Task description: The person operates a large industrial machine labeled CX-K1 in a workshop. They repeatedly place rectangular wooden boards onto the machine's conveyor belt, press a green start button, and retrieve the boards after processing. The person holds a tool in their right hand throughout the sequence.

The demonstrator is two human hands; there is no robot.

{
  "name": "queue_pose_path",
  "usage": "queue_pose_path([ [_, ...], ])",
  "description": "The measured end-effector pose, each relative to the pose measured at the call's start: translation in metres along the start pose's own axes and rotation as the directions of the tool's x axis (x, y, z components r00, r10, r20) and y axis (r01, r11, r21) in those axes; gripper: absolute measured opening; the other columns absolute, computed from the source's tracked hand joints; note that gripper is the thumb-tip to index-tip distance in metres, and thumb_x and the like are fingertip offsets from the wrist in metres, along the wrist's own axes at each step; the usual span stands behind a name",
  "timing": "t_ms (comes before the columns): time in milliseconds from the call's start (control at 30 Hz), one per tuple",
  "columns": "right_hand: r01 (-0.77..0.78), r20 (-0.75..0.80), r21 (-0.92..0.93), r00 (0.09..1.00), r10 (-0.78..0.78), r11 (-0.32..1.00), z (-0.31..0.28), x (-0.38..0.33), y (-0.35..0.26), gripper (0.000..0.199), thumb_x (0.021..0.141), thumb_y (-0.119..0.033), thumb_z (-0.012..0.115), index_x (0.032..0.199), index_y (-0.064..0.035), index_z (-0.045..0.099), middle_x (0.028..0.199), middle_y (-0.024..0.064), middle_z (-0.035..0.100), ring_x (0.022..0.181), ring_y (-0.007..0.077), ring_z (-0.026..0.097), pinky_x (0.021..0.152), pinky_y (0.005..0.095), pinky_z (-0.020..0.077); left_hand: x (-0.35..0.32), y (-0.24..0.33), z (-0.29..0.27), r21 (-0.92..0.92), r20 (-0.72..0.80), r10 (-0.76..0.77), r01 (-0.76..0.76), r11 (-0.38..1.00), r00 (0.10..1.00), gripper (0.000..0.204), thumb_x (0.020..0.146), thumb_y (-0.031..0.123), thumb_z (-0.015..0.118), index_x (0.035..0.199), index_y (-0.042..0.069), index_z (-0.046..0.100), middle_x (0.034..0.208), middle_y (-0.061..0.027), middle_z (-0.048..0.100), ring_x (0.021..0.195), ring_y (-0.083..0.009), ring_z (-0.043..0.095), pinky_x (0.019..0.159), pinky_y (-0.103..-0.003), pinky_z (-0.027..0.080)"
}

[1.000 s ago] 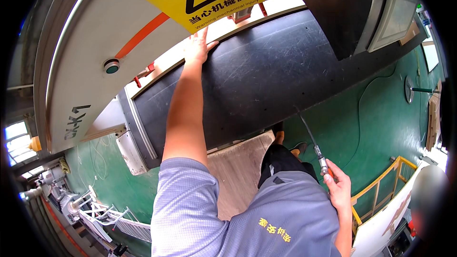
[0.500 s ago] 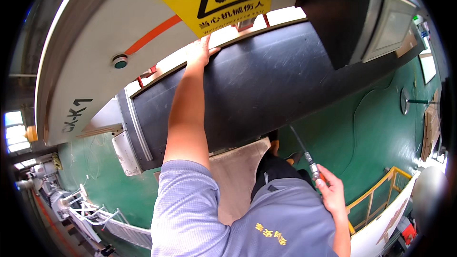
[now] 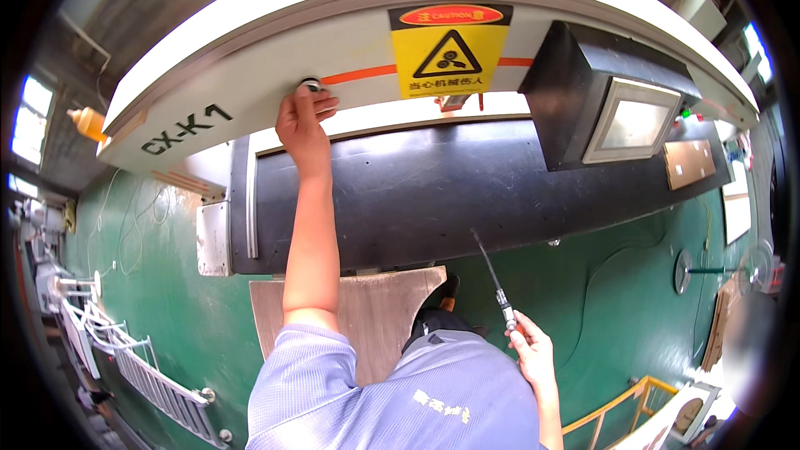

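My left hand (image 3: 303,121) is raised to the machine's pale front panel (image 3: 258,87), its thumb at a round dark push button (image 3: 310,84) with a metal rim. The other fingers are half bent beside the button, apart from each other and holding nothing. Low on the right, my right hand (image 3: 532,352) is wrapped round a long-shafted hand tool (image 3: 505,308) with a thin dark rod, a silver collar and an orange part at the grip. Its tip points up and left toward the machine's black bed (image 3: 400,192). My fingers hide most of the grip.
A black housing with a screen (image 3: 631,119) juts out at the right of the panel, left of a cardboard piece (image 3: 690,163). Beside the yellow warning sign (image 3: 450,50) runs an orange stripe. A brown curved board (image 3: 350,308) lies before me; a yellow rail (image 3: 608,417) stands lower right.
My left hand has left the lower edge of the panel and moved up and left to the push button. My right hand still grips the tool. The view has shifted.
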State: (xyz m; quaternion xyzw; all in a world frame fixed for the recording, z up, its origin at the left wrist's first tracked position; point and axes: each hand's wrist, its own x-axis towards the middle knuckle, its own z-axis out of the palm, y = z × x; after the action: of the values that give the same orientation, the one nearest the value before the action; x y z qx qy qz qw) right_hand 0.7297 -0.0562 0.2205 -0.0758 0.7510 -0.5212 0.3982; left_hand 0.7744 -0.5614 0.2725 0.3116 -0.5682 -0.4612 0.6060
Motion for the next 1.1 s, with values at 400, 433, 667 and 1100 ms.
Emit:
queue_pose_path([
  [400,0.05,-0.013,-0.063,0.999,-0.051,0.997,-0.001,-0.013,-0.007,0.048,0.095,-0.011,0.066,0.141,-0.0004,0.058,0.101,0.005,0.069,0.081,0.0092,0.061,0.074,0.0243,0.0529,0.012,-0.027,-0.011,-0.185,0.022,-0.126,0.128,0.974,0.992,0.029,0.101,0.02,0.064,0.078,0.003,0.058,0.084,-0.0119,0.072,0.075,-0.0197,0.074,0.062,-0.032,0.059],
  [433,0.061,-0.017,-0.061,0.998,-0.063,0.996,-0.003,-0.014,-0.004,0.048,0.095,-0.011,0.066,0.141,-0.0006,0.058,0.1,0.0049,0.069,0.08,0.0092,0.061,0.073,0.0242,0.0526,0.004,-0.03,-0.008,-0.13,0.017,-0.125,0.126,0.983,0.992,0.031,0.102,0.023,0.062,0.079,0.002,0.059,0.084,-0.0115,0.072,0.075,-0.0191,0.073,0.063,-0.031,0.058],
  [667,0.002,-0.018,0.009,1.0,-0.002,1.0,-0.009,-0.021,-0.001,0.047,0.096,-0.01,0.068,0.141,-0.0008,0.058,0.102,0.0037,0.069,0.081,0.0084,0.06,0.073,0.0237,0.0515,-0.121,-0.174,-0.062,0.692,0.464,-0.189,-0.221,0.687,0.865,0.03,0.098,0.034,0.061,0.11,0.006,0.065,0.113,-0.019,0.07,0.107,-0.0362,0.067,0.09,-0.047,0.051],
  [1100,-0.041,-0.347,-0.037,0.938,0.026,0.998,-0.088,-0.033,0.019,0.046,0.104,-0.022,0.059,0.147,-0.0063,0.052,0.077,0.0003,0.063,0.055,0.0038,0.051,0.041,0.0196,0.0388,-0.226,-0.188,-0.068,0.865,0.473,-0.247,-0.392,0.314,0.845,0.068,0.095,0.041,0.061,0.152,0.01,0.042,0.162,-0.0145,0.033,0.151,-0.0318,0.028,0.123,-0.054,0.019],
])
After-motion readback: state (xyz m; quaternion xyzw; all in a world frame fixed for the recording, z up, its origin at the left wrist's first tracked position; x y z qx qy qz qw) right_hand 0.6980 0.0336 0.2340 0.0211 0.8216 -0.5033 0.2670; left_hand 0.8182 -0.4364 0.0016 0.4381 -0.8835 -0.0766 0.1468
